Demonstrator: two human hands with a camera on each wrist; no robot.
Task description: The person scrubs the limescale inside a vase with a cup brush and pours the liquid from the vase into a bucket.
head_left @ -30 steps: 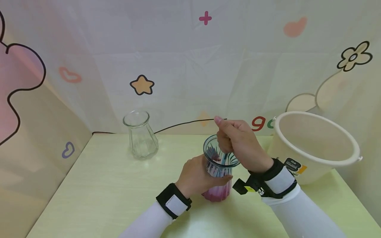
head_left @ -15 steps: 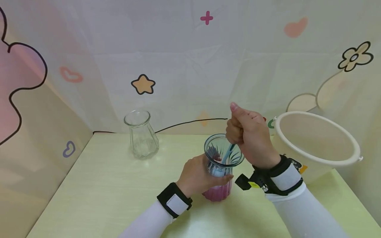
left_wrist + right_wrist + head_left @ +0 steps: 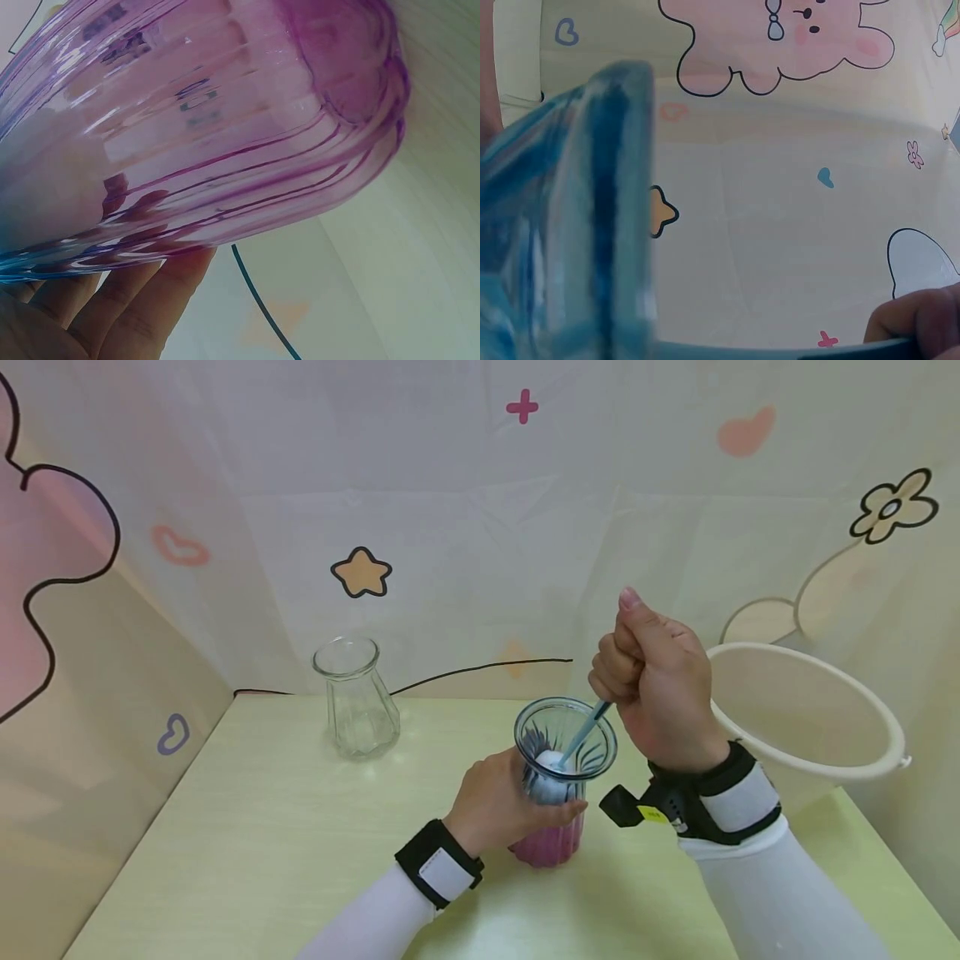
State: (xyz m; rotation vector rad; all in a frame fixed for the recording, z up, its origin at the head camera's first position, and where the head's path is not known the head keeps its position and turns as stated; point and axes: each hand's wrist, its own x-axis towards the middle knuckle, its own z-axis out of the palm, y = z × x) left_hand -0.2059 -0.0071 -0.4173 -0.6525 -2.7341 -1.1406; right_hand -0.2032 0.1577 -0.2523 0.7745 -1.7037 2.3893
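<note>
A ribbed glass vase (image 3: 547,843), blue at the rim and pink toward its base, stands on the table slightly tilted. My left hand (image 3: 495,797) grips it round its middle; in the left wrist view the fingers (image 3: 142,315) wrap its side. My right hand (image 3: 656,681), above and right of the rim, holds the light blue handle of a bottle brush (image 3: 581,739) in a fist with the thumb upward. The brush's rounded white head is inside the vase's neck. In the right wrist view the vase's rim (image 3: 622,217) shows large and the handle runs along the bottom edge.
A clear glass vase (image 3: 362,714) stands at the back left of the pale table (image 3: 247,827). On the right, partly behind my right arm, is a large cream bucket (image 3: 795,785). A patterned cloth (image 3: 450,543) hangs behind the table.
My right hand has moved up and to the right, drawing the bottle brush upward, so its white head now shows near the vase's neck. The left hand and vase stay almost still.
</note>
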